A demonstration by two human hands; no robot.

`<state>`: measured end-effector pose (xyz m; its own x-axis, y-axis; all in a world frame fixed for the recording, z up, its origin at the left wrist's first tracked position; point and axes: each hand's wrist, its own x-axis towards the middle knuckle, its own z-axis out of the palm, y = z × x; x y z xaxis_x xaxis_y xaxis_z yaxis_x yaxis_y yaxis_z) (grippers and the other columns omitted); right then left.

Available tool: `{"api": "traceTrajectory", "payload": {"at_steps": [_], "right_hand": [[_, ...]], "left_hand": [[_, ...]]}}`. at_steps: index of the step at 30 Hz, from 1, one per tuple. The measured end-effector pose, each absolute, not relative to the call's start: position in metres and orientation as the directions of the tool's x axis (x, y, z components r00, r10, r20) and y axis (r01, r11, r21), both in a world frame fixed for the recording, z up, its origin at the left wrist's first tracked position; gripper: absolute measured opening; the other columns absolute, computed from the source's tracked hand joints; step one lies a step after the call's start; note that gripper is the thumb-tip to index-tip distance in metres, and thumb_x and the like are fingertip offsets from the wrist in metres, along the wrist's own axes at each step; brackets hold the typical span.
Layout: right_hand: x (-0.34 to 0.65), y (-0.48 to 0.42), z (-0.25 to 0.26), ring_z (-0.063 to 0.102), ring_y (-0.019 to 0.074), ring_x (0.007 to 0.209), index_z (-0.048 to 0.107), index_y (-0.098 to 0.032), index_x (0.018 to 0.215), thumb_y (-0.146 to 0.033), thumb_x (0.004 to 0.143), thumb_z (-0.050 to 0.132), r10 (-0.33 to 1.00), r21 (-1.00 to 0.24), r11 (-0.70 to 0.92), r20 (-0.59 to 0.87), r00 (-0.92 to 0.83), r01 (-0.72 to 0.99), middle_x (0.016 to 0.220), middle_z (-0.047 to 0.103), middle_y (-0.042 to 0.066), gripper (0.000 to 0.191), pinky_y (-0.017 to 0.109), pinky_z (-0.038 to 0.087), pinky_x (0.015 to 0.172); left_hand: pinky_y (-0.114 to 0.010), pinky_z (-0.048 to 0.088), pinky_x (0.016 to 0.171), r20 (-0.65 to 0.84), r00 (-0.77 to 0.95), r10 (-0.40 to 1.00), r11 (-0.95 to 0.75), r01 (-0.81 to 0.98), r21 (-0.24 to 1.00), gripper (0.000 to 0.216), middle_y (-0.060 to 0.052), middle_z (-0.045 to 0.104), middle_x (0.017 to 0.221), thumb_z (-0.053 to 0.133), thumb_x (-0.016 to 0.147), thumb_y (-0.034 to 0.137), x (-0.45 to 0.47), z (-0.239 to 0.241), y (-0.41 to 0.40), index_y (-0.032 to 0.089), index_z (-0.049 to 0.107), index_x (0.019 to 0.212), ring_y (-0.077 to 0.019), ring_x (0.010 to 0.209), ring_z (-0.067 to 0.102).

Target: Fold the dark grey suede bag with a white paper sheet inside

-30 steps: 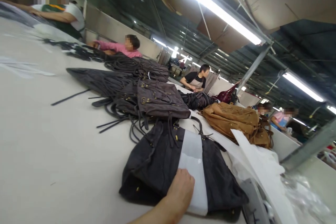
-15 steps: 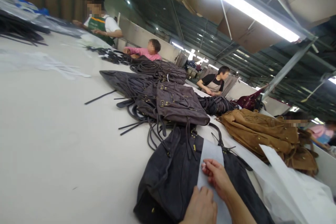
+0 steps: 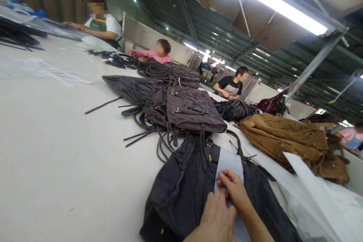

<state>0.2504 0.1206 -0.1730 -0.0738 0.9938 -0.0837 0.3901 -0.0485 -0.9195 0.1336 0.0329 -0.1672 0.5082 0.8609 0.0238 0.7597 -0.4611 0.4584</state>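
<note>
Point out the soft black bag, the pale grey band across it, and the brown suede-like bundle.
Soft black bag (image 3: 180, 193), head view, left front.
Pale grey band (image 3: 230, 159), head view, upper stretch.
Brown suede-like bundle (image 3: 287, 140), head view, middle.

No text can be read: dark marks on the overhead cardboard (image 3: 259, 26) and faint print on the green apron (image 3: 98, 25) are blurred

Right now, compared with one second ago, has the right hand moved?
Yes: out of view then, the right hand has come up over the pale band of the black bag.
</note>
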Motion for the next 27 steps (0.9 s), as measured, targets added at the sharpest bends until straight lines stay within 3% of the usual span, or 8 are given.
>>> {"api": "traceTrajectory", "payload": {"at_steps": [3, 6, 9, 14, 18, 20, 23, 27], "right_hand": [[0.251, 0.126, -0.169, 0.055, 0.0167, 0.065, 0.063, -0.020, 0.079, -0.048, 0.081, 0.058, 0.996, -0.834, 0.094, 0.078, -0.054, 0.543, 0.074, 0.063, 0.002, 0.028, 0.030, 0.044, 0.063], [0.252, 0.131, -0.171, 0.057, 0.0212, 0.084, 0.065, -0.023, 0.075, -0.039, 0.079, 0.063, 0.981, -0.719, 0.172, 0.187, -0.051, 0.673, 0.083, 0.062, 0.004, 0.017, 0.033, 0.041, 0.082], [0.250, 0.135, -0.176, 0.056, 0.0216, 0.078, 0.061, -0.024, 0.076, -0.037, 0.081, 0.061, 0.978, -0.630, 0.141, 0.210, -0.008, 0.764, 0.081, 0.061, 0.004, 0.014, 0.034, 0.040, 0.077], [0.248, 0.154, -0.176, 0.054, 0.0212, 0.073, 0.046, -0.024, 0.077, -0.039, 0.085, 0.055, 0.978, -0.547, 0.058, 0.200, 0.063, 0.835, 0.070, 0.054, 0.001, 0.019, 0.032, 0.036, 0.069], [0.261, 0.172, -0.163, 0.056, 0.0168, 0.065, 0.050, -0.023, 0.076, -0.039, 0.086, 0.053, 0.996, -0.577, 0.075, 0.006, -0.087, 0.813, 0.063, 0.055, -0.002, 0.020, 0.027, 0.038, 0.059], [0.269, 0.174, -0.157, 0.056, 0.0142, 0.060, 0.054, -0.022, 0.090, -0.040, 0.079, 0.063, 0.975, -0.614, 0.094, -0.103, -0.198, 0.784, 0.067, 0.058, -0.004, 0.022, 0.024, 0.038, 0.053], [0.277, 0.169, -0.156, 0.054, 0.0116, 0.063, 0.050, -0.023, 0.101, -0.027, 0.057, 0.081, 0.951, -0.630, 0.136, -0.134, -0.280, 0.765, 0.075, 0.057, -0.007, 0.054, 0.023, 0.040, 0.057], [0.276, 0.166, -0.161, 0.049, 0.0117, 0.064, 0.046, -0.024, 0.091, -0.023, 0.056, 0.080, 0.967, -0.596, 0.164, -0.059, -0.246, 0.786, 0.070, 0.051, -0.009, 0.049, 0.025, 0.036, 0.061]], "left_hand": [[-0.062, 0.024, 0.109, 0.023, 0.527, 0.850, -0.472, 0.741, 0.479, 0.050, -0.025, 0.039, 0.146, 0.057, 0.082, 0.037, 0.134, -0.168, 0.034, 0.014, 0.060, 0.126, -0.0431, 0.138, 0.030], [-0.062, 0.030, 0.104, -0.019, 0.542, 0.840, -0.475, 0.753, 0.455, 0.048, -0.028, 0.047, 0.139, 0.061, 0.077, 0.035, 0.134, -0.158, 0.037, 0.012, 0.064, 0.119, -0.0442, 0.132, 0.036], [-0.064, 0.031, 0.100, -0.044, 0.553, 0.832, -0.491, 0.771, 0.406, 0.044, -0.029, 0.054, 0.130, 0.065, 0.073, 0.036, 0.134, -0.149, 0.041, 0.012, 0.068, 0.109, -0.0456, 0.128, 0.040], [-0.070, 0.009, 0.108, -0.001, 0.599, 0.801, -0.563, 0.753, 0.341, 0.045, -0.030, 0.049, 0.137, 0.061, 0.078, 0.039, 0.131, -0.146, 0.039, 0.010, 0.066, 0.112, -0.0476, 0.135, 0.032], [-0.067, 0.003, 0.111, -0.087, 0.603, 0.793, -0.553, 0.772, 0.313, 0.040, -0.034, 0.034, 0.145, 0.055, 0.083, 0.032, 0.131, -0.146, 0.036, 0.005, 0.064, 0.111, -0.0495, 0.138, 0.025], [-0.068, 0.003, 0.110, -0.107, 0.599, 0.794, -0.547, 0.780, 0.303, 0.038, -0.034, 0.030, 0.147, 0.054, 0.083, 0.030, 0.132, -0.146, 0.035, 0.004, 0.063, 0.110, -0.0502, 0.139, 0.022], [-0.069, 0.006, 0.110, -0.097, 0.598, 0.795, -0.550, 0.780, 0.298, 0.037, -0.033, 0.031, 0.147, 0.054, 0.083, 0.031, 0.134, -0.147, 0.036, 0.007, 0.063, 0.110, -0.0497, 0.139, 0.022], [-0.070, 0.009, 0.109, -0.099, 0.597, 0.796, -0.552, 0.783, 0.286, 0.037, -0.032, 0.033, 0.147, 0.055, 0.083, 0.033, 0.136, -0.150, 0.036, 0.008, 0.063, 0.110, -0.0491, 0.139, 0.024]]}}
